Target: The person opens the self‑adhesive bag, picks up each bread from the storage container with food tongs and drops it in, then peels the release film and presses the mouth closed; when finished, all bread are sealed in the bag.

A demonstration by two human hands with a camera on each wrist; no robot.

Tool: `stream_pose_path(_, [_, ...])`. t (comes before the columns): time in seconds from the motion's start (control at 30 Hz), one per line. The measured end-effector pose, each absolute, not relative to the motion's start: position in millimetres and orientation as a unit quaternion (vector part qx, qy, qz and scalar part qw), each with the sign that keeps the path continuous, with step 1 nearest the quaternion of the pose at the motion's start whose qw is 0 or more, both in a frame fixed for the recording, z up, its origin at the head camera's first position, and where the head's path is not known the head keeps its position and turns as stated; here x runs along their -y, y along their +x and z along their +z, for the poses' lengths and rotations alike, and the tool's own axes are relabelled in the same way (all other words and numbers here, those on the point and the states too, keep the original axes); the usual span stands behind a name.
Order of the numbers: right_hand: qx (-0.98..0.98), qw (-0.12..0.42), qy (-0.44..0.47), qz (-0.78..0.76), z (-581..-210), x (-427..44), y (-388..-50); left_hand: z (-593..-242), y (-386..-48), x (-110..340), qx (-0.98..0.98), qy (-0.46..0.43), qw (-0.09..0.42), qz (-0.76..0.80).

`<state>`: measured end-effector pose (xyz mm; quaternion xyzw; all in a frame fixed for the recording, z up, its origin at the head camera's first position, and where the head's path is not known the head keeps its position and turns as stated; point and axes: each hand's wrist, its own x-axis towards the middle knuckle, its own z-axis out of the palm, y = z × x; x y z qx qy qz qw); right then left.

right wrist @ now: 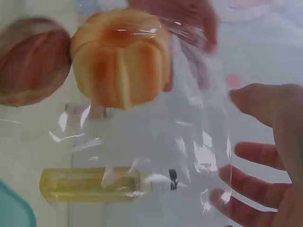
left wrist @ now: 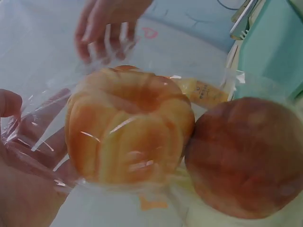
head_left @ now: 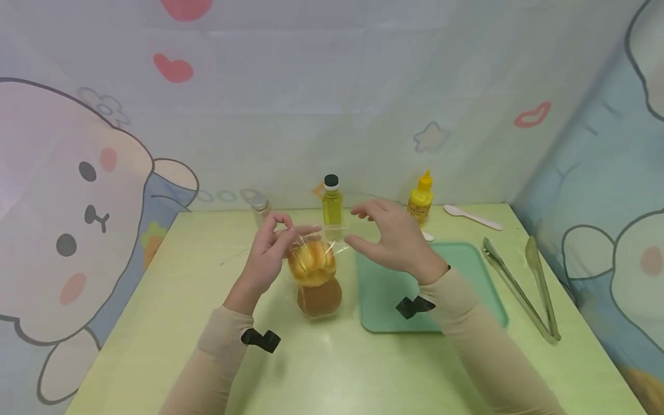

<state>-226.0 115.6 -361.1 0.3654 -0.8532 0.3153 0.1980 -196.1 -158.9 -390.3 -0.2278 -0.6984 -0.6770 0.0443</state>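
Observation:
My left hand [head_left: 264, 253] pinches a clear plastic bag [right wrist: 203, 151] by its upper left part, thumb and index finger together. Inside the bag are a golden, ridged bread roll [head_left: 313, 262] with a dimpled middle and a round brown bun [head_left: 319, 297] below it. The bag is lifted in front of me, over the table. At its right upper edge is my right hand [head_left: 391, 236], fingers spread and loosely bent. In the right wrist view its fingertips lie close to the film; I cannot tell whether they touch it.
A light green tray [head_left: 373, 300] lies under my right forearm, with metal tongs [head_left: 510, 281] on its right. Along the back stand a silver-capped shaker [head_left: 260, 203], a bottle of yellow-green oil [head_left: 332, 207] and a yellow squeeze bottle [head_left: 421, 202]. A white spoon [head_left: 474, 218] lies at back right.

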Motion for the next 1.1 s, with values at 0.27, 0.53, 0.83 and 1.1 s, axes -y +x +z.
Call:
stream_pose_path(0.27, [0.834,0.287,0.415,0.226,-362.2,-73.4,-217.2,-392.1,-186.1,142.4,0.723,-0.259,0.000,-0.640])
stream_pose_path(0.53, [0.864,0.233,0.378,0.237,-365.1,-67.3,-214.3,-391.3,-182.7,140.8,0.743,-0.264,0.010,-0.616])
stream_pose_path(0.83, [0.896,0.157,0.350,0.224,-362.7,-88.0,-217.3,-389.5,-186.2,154.8,0.681,-0.280,-0.009,-0.676])
stream_pose_path(1.1, [0.846,0.080,0.375,0.371,-367.2,-109.5,-223.2,-387.5,-185.5,172.5,0.641,-0.285,-0.025,-0.712])
